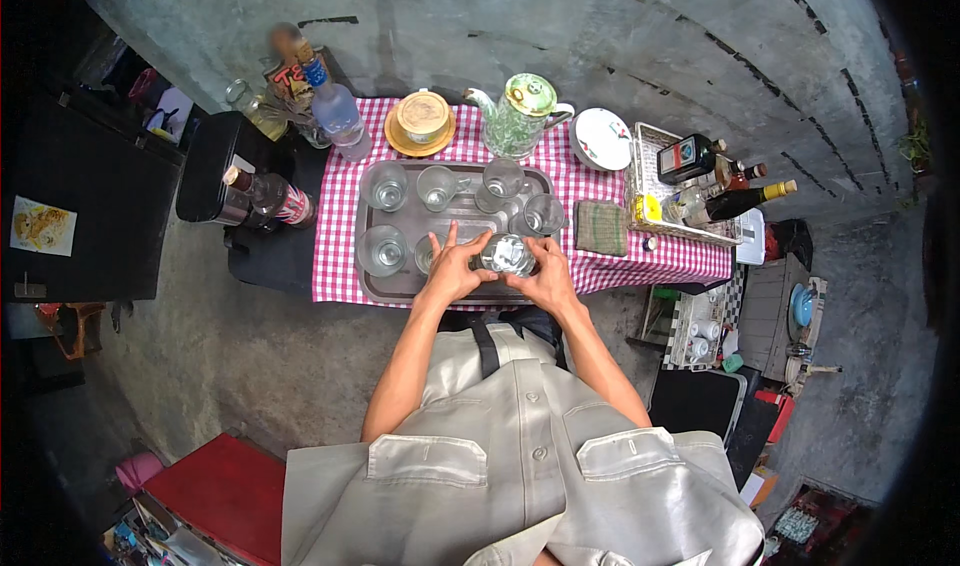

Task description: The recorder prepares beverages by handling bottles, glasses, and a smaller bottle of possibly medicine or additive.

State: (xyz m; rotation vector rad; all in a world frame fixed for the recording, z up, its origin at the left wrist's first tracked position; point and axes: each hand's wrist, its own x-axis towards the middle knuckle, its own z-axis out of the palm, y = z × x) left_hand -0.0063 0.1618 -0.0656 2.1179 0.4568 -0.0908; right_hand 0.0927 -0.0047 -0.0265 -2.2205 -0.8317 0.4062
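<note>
Both my hands hold one clear drinking glass between them, over the front right part of a brown serving tray. My left hand grips its left side with thumb and finger, other fingers spread over a glass partly hidden beneath. My right hand has thumb and fingers on its right side. Several glasses stand on the tray: a tumbler at back left, a tumbler at front left, a glass mug, a glass at the back and another glass just beyond my right hand.
On the checkered tablecloth are a green enamel teapot, a wooden-lidded container, a white bowl, a folded cloth and a wicker basket of bottles. A blue-capped bottle and a dark-labelled bottle stand left.
</note>
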